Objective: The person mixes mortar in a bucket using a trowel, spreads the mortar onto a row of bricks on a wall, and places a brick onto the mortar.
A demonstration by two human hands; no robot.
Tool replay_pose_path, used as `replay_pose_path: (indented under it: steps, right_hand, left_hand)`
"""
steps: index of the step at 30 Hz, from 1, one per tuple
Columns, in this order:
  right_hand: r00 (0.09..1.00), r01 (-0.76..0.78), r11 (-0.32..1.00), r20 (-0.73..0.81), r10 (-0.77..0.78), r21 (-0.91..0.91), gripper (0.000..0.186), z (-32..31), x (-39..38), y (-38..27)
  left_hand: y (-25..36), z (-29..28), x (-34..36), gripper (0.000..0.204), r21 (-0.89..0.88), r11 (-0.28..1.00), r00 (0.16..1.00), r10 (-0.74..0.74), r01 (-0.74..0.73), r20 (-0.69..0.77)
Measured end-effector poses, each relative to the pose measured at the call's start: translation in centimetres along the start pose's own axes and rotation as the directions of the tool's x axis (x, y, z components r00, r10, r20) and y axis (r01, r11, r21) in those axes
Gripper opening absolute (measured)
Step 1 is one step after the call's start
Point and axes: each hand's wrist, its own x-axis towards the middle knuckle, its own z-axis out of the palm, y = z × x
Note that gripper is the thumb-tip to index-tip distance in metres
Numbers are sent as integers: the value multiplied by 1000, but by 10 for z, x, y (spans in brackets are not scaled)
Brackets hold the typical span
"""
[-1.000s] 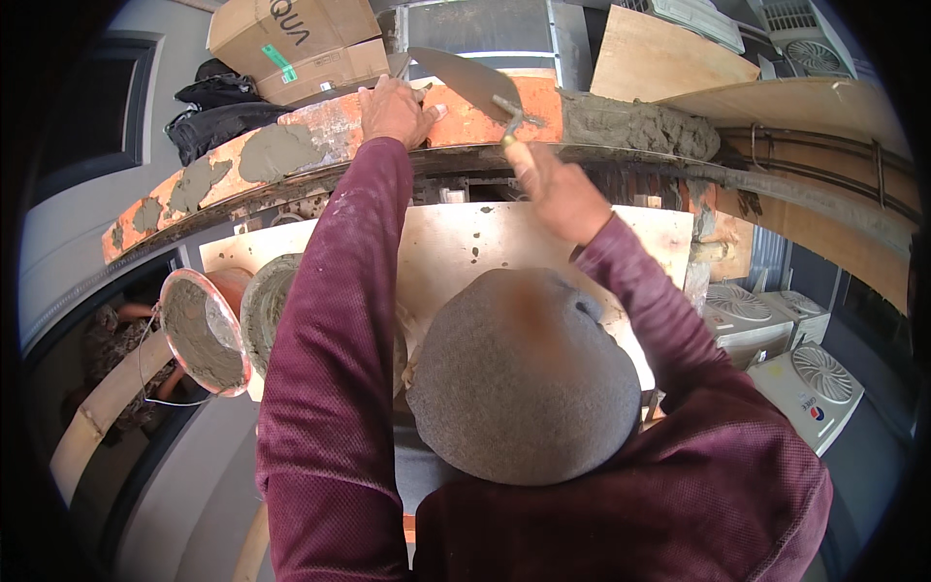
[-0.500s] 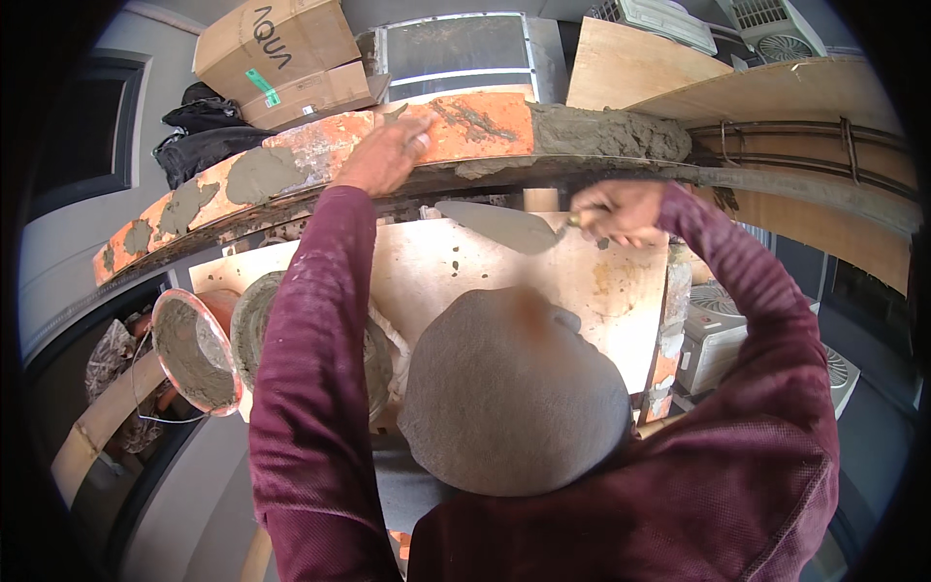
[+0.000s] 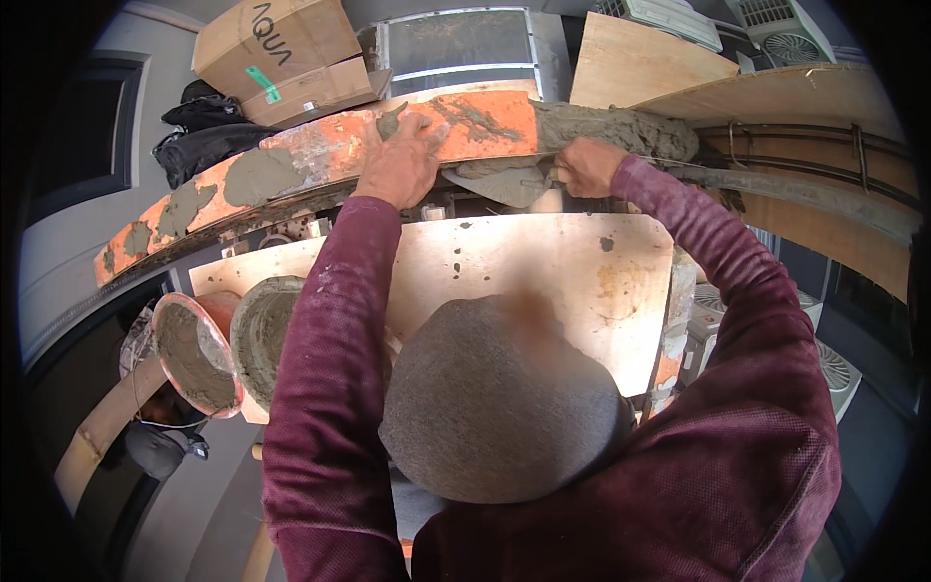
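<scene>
My left hand (image 3: pixel 402 165) lies on the orange brick (image 3: pixel 495 121) in the top course of a wall, its fingers spread over the brick's left end. My right hand (image 3: pixel 587 167) is closed round the handle of a trowel (image 3: pixel 504 187). The trowel's blade is tilted against the wall's near face, just below that brick, with grey mortar along its upper edge. To the right of the brick stretches a bed of wet mortar (image 3: pixel 616 133). More bricks (image 3: pixel 315 145), smeared with mortar, run off to the left.
A plywood board (image 3: pixel 543 247) lies below the wall. Two buckets with mortar, an orange-rimmed bucket (image 3: pixel 199 354) and a darker bucket (image 3: pixel 262 339), stand at left. A cardboard box (image 3: pixel 276 48) sits beyond the wall. Another person's cap (image 3: pixel 155 451) shows low at left.
My right hand has brought the trowel up and left from above the board to the wall's near face. My left hand has shifted slightly right. The other person's cap has come into view.
</scene>
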Motion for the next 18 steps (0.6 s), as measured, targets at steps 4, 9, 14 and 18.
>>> replay_pose_path:
  steps: [4,9,14,18]
  right_hand:
    - [996,62,998,-59,-63,-19,14,-4,-16,1]
    - [985,19,996,-169,-33,-83,15,9,-33,-8]
    - [970,-4,994,-242,-22,-108,18,24,-52,-16]
    - [929,26,986,-360,-86,-167,13,21,-66,-26]
  left_hand:
    - [-2,-5,1,48,-7,1000,997,-25,25,73]
    - [-9,-7,2,52,-107,994,996,-8,18,86]
    - [-8,-8,3,56,-75,997,993,-26,34,114]
    - [-9,-9,7,56,-142,987,981,-47,74,187]
